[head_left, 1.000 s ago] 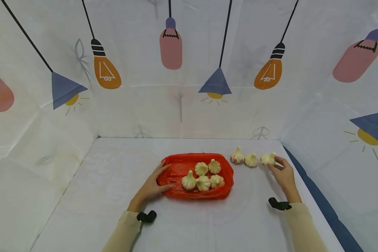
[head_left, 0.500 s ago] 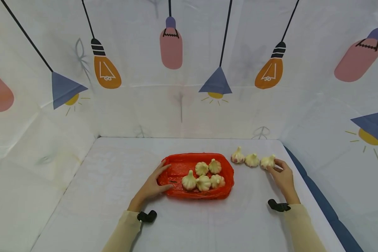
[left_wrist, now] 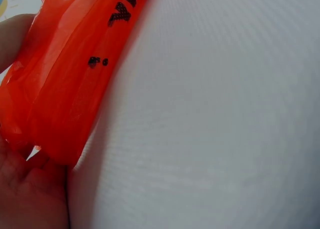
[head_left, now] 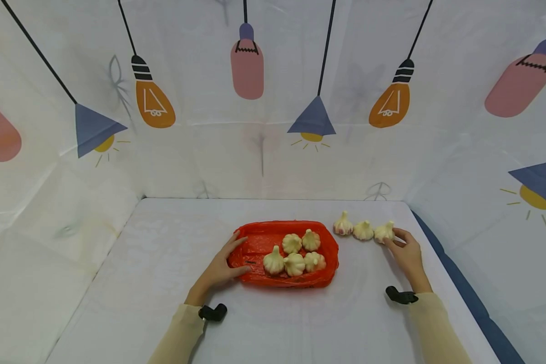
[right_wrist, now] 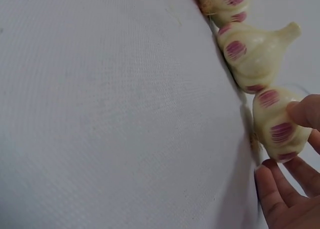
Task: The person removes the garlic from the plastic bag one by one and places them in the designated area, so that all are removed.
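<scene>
A red tray (head_left: pixel 255 243), wrapped in plastic, holds several pale garlic bulbs (head_left: pixel 294 264) in its middle and right part. My left hand (head_left: pixel 218 270) grips the tray's left end, thumb at the front rim and fingers at the far side. In the left wrist view the red plastic (left_wrist: pixel 75 89) shows black print. Right of the tray, my right hand (head_left: pixel 407 255) holds a garlic bulb (right_wrist: pixel 280 131) between thumb and fingers, low over the table. This bulb meets a middle bulb (head_left: pixel 363 230); another bulb (head_left: pixel 343 224) stands at the row's left end.
The white table (head_left: pixel 164 293) ends at a patterned back sheet (head_left: pixel 209 162) with printed lamps. Along the table's right edge runs a dark blue strip (head_left: pixel 464 283). Each wrist wears a black camera mount (head_left: pixel 213 312).
My right hand has moved slightly left with its garlic bulb, closing the gap to the middle bulb. The left hand and the tray have stayed in place.
</scene>
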`<state>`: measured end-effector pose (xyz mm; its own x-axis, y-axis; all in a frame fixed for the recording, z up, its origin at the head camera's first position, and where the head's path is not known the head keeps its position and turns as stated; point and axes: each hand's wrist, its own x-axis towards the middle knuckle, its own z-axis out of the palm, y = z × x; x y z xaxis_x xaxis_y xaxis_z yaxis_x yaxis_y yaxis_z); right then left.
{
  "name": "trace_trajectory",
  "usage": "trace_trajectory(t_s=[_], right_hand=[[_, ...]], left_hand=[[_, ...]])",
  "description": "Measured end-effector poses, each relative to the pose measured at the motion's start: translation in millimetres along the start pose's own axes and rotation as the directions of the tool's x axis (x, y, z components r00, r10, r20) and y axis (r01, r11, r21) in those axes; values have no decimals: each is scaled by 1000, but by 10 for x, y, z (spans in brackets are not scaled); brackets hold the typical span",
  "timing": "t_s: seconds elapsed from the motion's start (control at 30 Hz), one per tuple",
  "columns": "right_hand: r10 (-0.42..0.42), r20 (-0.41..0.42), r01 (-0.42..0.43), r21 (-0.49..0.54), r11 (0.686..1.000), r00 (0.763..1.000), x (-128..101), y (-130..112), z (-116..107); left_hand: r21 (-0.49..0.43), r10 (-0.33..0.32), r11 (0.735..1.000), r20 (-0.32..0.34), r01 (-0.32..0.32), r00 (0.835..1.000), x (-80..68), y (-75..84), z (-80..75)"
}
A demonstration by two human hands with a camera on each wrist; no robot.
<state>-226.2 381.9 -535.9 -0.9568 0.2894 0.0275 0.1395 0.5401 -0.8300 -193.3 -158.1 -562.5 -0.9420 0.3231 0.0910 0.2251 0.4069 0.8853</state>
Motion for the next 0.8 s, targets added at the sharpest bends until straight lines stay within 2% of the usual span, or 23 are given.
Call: trace_trajectory(t_s=[0.5, 0.8], right_hand=[[-21, 35, 21, -2, 1000, 999, 45, -37, 56], [-2, 46, 3, -25, 1000, 999, 57, -63, 51]], left_hand=[[14, 15, 1000, 2, -15, 1000, -6, -21, 0], [6, 13, 1000, -5, -13, 1000, 4, -20, 8]])
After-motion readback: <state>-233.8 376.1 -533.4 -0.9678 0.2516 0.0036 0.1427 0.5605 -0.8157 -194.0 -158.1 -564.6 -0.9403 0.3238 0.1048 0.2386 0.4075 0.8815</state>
